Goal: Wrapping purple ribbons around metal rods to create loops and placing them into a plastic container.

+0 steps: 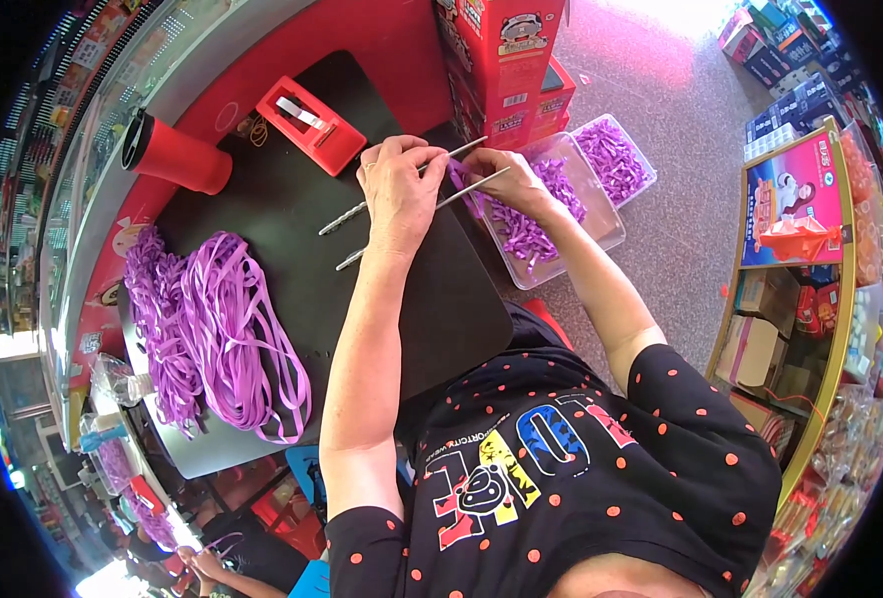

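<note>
Two thin metal rods (444, 203) slant side by side over the dark table, running beneath my left hand and wrist. A purple ribbon (459, 177) is at the rods, between my hands. The thumb and fingers of my left hand (402, 179) pinch together beside that ribbon, and its palm hides part of the upper rod. From the other side, my right hand (511, 179) has its fingertips closed at the ribbon, near the rods' far ends. Exactly how the ribbon goes around the rods is hidden. Long bundles of purple ribbon (227, 329) lie on the left of the table.
A red tape dispenser (312, 127) and a red tumbler with a black lid (187, 154) stand on the dark table (412, 309). Clear bins (616, 229) of short purple ribbon pieces sit right. Red boxes (501, 60) rise behind. Another person's hand (202, 563) shows lower left.
</note>
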